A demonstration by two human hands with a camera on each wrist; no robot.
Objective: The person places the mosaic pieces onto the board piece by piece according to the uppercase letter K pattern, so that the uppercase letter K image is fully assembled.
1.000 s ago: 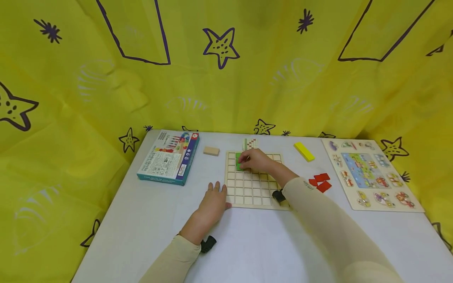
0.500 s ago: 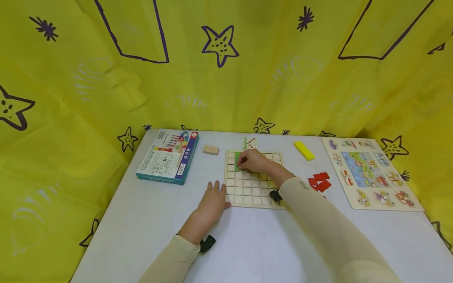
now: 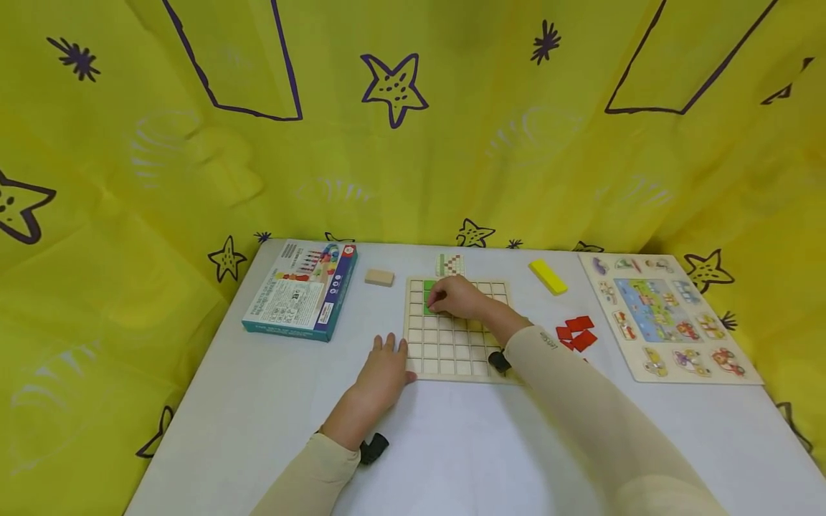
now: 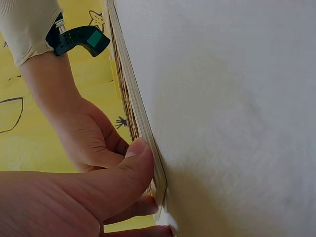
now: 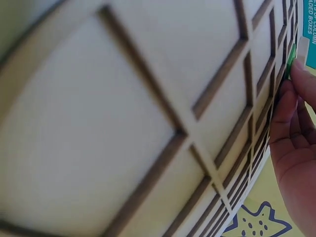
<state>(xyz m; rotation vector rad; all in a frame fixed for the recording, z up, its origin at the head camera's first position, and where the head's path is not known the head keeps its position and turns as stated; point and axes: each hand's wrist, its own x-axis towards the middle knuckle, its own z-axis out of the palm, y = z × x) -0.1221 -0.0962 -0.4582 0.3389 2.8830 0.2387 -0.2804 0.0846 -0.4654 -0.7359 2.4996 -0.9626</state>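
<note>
Grid board [image 3: 454, 351] lies flat on the white table [image 3: 452, 444], near its middle. Right hand [image 3: 454, 296] reaches over the board's far left corner, fingertips curled down onto a green tile [image 3: 429, 308] that sits in the cells there; whether they pinch it or only press it, I cannot tell from any view. Right wrist view shows only a sliver of green [image 5: 291, 54] at the fingertips [image 5: 289, 98]. Left hand [image 3: 383, 369] rests flat and relaxed at the board's near left corner, thumb [image 4: 133, 163] pressed against the board edge [image 4: 140, 118], holding nothing.

Risks, as judged:
- Tile may seat skewed across a cell rib if pushed down at an angle; it would then ride up or jam.
- Board may slide on the smooth table if the thumb brace slackens while the right hand pushes.
- Right sleeve [image 3: 581, 401] crosses the board's near right corner; dragging it back could nudge the board, or sweep the red tiles [image 3: 576, 333] just beside the forearm.
- Pattern card [image 3: 449, 264] lies just beyond the board, partly behind the right hand, so a misread of the cell is possible.
</note>
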